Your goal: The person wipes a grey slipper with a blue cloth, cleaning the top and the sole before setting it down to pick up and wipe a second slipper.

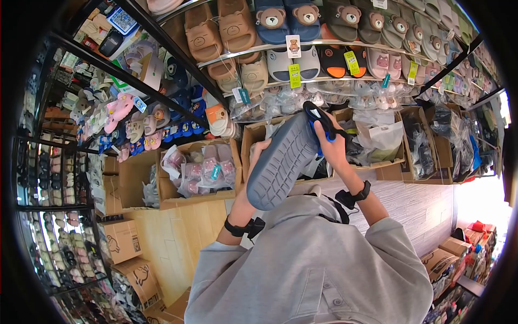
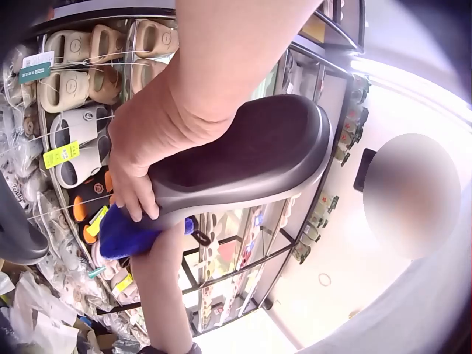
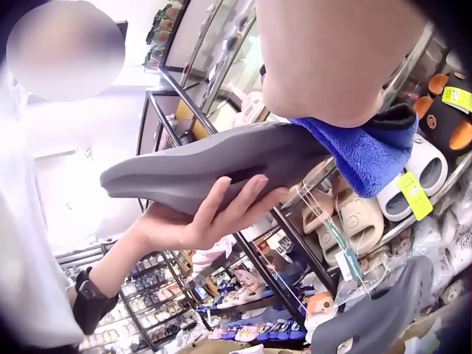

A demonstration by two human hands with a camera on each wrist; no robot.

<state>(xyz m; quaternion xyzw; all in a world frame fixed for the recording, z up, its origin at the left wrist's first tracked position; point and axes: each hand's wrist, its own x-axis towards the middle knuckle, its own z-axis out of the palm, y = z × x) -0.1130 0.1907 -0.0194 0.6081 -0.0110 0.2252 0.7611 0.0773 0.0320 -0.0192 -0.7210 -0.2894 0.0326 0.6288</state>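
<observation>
A dark grey shoe (image 1: 283, 164) is held up with its treaded sole towards the head camera. My left hand (image 1: 251, 181) grips its side, and in the right wrist view the left hand's fingers (image 3: 232, 206) curl against the shoe (image 3: 214, 166). At the shoe's far end my right hand (image 1: 335, 148) grips a blue and black fuzzy cloth (image 3: 372, 155), which touches the shoe. The left wrist view shows the blue cloth (image 2: 125, 234) beside the shoe (image 2: 243, 151). The right hand's fingertips are mostly hidden.
Shelves of slippers (image 1: 237, 27) rise in front, with more racks at the left. Open cartons (image 1: 199, 201) with bagged footwear stand below them. Another dark grey shoe (image 3: 383, 317) shows low in the right wrist view. Closed boxes (image 1: 123, 241) are stacked at the lower left.
</observation>
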